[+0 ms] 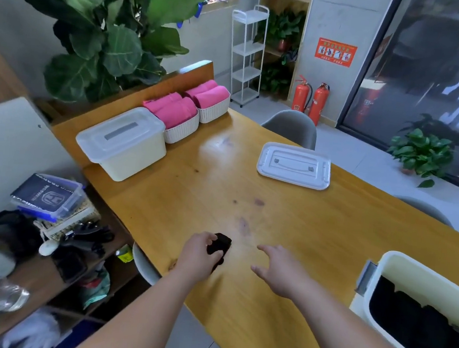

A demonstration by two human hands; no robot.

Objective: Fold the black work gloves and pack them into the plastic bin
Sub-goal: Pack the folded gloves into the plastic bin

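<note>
Left hand (198,255) is gripping a folded black glove bundle (218,245), keeping it compact. Right hand (278,271) is hovering open and empty beside it; plastic bin (381,272) is sitting to its right, likely next.

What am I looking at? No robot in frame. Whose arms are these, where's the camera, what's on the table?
There is no machine here. A person works with bare hands, and the single picture comes from a wide-angle camera on their head, looking forward and down. The left hand grips a folded black glove bundle down at the wooden table. The right hand is open, fingers spread, holding nothing. At the right edge an open plastic bin holds black gloves. Further back are a loose lid, a closed lidded bin and two white baskets of pink cloths.
</note>
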